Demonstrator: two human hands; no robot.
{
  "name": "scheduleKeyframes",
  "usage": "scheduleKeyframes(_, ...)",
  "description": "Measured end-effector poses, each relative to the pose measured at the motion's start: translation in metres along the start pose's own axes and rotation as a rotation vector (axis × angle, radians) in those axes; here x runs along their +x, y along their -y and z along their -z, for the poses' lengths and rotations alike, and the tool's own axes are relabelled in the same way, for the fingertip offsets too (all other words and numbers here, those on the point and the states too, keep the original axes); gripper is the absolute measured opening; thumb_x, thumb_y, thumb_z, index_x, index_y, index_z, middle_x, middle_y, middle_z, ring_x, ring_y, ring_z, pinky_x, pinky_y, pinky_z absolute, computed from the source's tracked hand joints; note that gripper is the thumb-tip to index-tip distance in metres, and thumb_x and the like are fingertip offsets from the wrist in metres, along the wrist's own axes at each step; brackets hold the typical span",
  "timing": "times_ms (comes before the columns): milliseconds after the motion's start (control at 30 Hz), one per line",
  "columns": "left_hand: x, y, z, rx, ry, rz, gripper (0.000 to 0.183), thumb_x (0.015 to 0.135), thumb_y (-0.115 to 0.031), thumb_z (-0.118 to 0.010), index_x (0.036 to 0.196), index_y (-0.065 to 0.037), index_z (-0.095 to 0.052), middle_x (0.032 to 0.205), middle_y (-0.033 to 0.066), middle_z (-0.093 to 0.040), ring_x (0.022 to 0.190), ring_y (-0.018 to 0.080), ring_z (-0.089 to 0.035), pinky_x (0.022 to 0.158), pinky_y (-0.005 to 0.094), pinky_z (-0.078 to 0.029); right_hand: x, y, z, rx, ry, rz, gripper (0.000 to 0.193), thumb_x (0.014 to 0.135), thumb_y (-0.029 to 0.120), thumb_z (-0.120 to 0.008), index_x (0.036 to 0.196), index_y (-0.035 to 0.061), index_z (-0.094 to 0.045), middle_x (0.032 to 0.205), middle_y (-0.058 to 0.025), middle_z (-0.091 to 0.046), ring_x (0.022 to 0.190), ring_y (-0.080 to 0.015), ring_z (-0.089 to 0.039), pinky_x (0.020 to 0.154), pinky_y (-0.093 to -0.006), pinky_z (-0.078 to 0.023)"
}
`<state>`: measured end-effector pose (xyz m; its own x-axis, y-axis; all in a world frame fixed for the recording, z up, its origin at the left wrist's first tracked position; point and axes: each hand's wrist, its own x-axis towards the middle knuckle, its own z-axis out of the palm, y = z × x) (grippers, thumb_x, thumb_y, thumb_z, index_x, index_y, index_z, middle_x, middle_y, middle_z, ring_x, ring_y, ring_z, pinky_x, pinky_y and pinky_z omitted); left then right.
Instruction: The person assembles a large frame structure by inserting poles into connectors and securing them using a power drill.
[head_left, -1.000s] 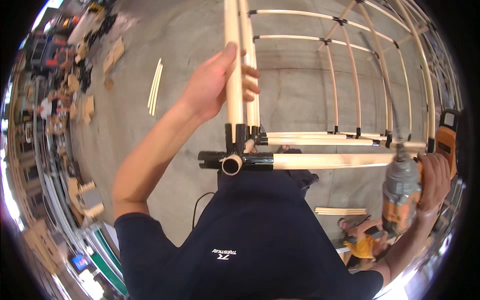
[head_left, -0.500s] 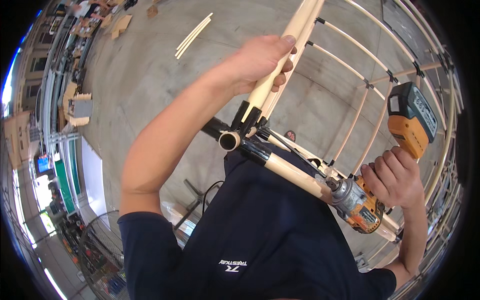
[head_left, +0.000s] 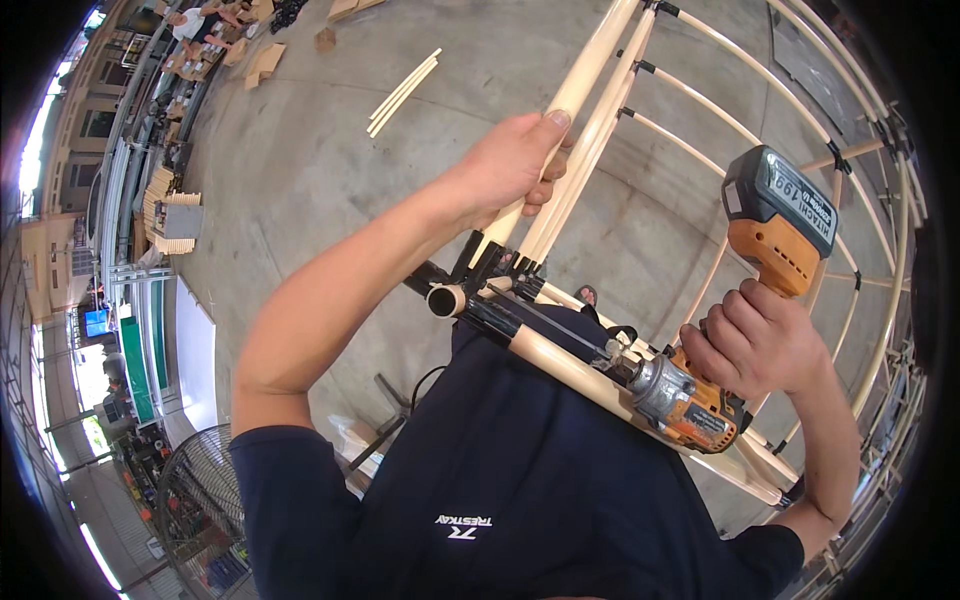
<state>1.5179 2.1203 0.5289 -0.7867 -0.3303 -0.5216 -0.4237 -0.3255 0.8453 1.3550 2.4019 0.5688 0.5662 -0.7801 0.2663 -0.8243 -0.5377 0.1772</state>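
A grey concrete floor (head_left: pixel 320 190) spreads behind everything, and a frame of slim cream pipes with black joints (head_left: pixel 838 155) fills the upper right. The wearer's dark shirt (head_left: pixel 540 440) takes up the bottom centre; a wire-caged fan (head_left: pixel 205 490) stands at lower left. A long cream pipe (head_left: pixel 590 65) slants from the top edge toward the centre, the left hand (head_left: pixel 515 170) curled closed around it, thumb along its upper face. A second pipe (head_left: pixel 570 365) runs from the centre to the lower right. Over it, right of centre, sits an orange-and-grey power driver (head_left: pixel 700 415), its handle wrapped by the closed right hand (head_left: pixel 755 340); whether a finger presses the trigger, I cannot tell. Smallest, a black connector (head_left: pixel 490 318) joins both pipes near the centre.
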Motion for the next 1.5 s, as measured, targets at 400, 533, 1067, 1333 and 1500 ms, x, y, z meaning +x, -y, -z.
scheduleKeyframes(400,-0.004,0.003,0.000,-0.017,-0.010,-0.012,0.043,0.105,-0.044,-0.046,0.111,-0.002,-0.052,0.076,0.0000,-0.046,0.052,0.0067,-0.039,0.046,0.0256,-0.035,-0.002,0.001,-0.016,-0.170,0.011,0.070,0.031,0.069,0.015,-0.073,0.098,0.0087,-0.066,0.073,-0.0022,-0.058,0.069,-0.0180,-0.061,0.065,-0.0307,-0.052)
scheduleKeyframes(533,-0.010,-0.004,-0.005,0.002,-0.028,0.000,0.041,0.106,-0.042,-0.045,0.111,-0.002,-0.052,0.077,0.0000,-0.047,0.053,0.0067,-0.038,0.047,0.0262,-0.034,-0.001,0.008,-0.018,-0.232,-0.024,0.014,0.028,0.067,0.019,-0.070,0.094,0.0101,-0.067,0.073,-0.0023,-0.058,0.071,-0.0180,-0.062,0.068,-0.0309,-0.053)
scheduleKeyframes(1067,-0.011,0.004,-0.001,-0.055,-0.007,0.042,0.038,0.106,-0.044,-0.046,0.106,-0.007,-0.052,0.076,-0.0017,-0.046,0.054,0.0059,-0.039,0.048,0.0241,-0.035,-0.001,0.013,-0.017,-0.224,0.018,-0.054,0.018,0.069,0.021,-0.068,0.079,0.0090,-0.060,0.070,-0.0018,-0.057,0.070,-0.0179,-0.062,0.069,-0.0313,-0.053)
scheduleKeyframes(1333,-0.009,0.007,0.000,-0.064,0.007,0.046,0.038,0.107,-0.045,-0.046,0.105,-0.007,-0.052,0.076,-0.0017,-0.046,0.055,0.0053,-0.040,0.048,0.0233,-0.036,-0.004,0.020,-0.017,-0.208,0.013,-0.106,0.020,0.065,0.018,-0.070,0.081,0.0088,-0.062,0.073,-0.0030,-0.061,0.073,-0.0200,-0.065,0.069,-0.0343,-0.055)
scheduleKeyframes(1500,-0.012,0.007,-0.003,-0.066,0.019,0.031,0.038,0.107,-0.044,-0.046,0.105,-0.006,-0.052,0.076,-0.0012,-0.046,0.055,0.0055,-0.041,0.049,0.0228,-0.037,-0.004,0.017,-0.012,-0.219,0.055,-0.065,0.022,0.062,0.019,-0.069,0.079,0.0084,-0.062,0.073,-0.0029,-0.062,0.073,-0.0199,-0.065,0.069,-0.0335,-0.054)
